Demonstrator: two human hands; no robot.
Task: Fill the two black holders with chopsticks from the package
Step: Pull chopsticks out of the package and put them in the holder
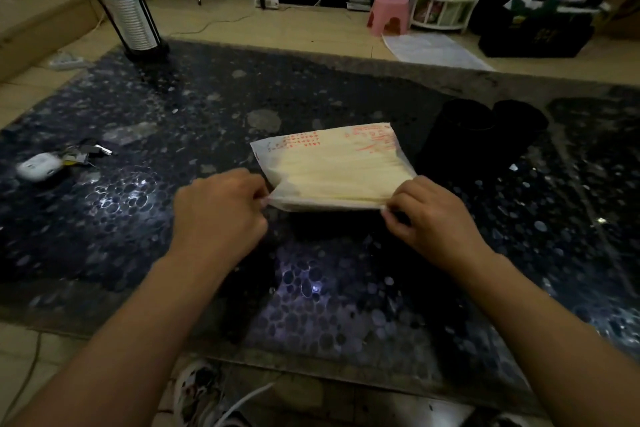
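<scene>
Fingers (258, 196) of the left hand (218, 215) pinch the near left corner of the chopstick package (332, 170), while the right hand (433, 218) pinches its near right corner. Two black holders (485, 135) stand just right of it on the desk (138, 218).

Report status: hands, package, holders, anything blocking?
Left hand and right hand pinch package near corners. Two black holders upright beside it, contents unseen. Nothing between them.

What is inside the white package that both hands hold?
Through the translucent package a pale bundle of chopsticks shows. Their ends and number cannot be seen. The left hand and right hand pinch its near corners.
</scene>
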